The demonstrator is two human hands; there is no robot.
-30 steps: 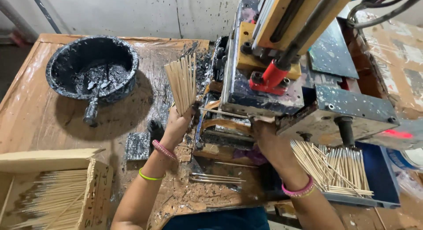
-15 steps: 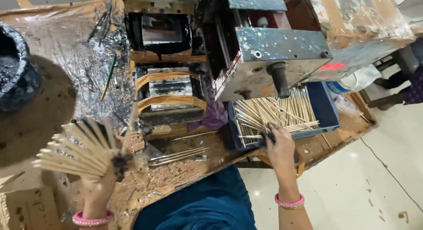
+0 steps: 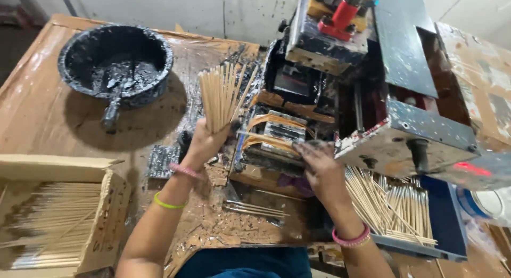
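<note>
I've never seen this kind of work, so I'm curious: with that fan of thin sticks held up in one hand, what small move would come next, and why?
Probably the left hand lowers its bundle of sticks toward the feed slot of the machine. The bundle is held upright just beside the slot, and the right hand already rests on the machine's front, seemingly ready to guide sticks in.

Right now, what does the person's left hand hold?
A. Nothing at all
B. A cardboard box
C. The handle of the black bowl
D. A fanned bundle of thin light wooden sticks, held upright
D: the left hand grips a bundle of sticks that fans upward beside the machine, while the black bowl and the cardboard box lie untouched on the table.
</note>
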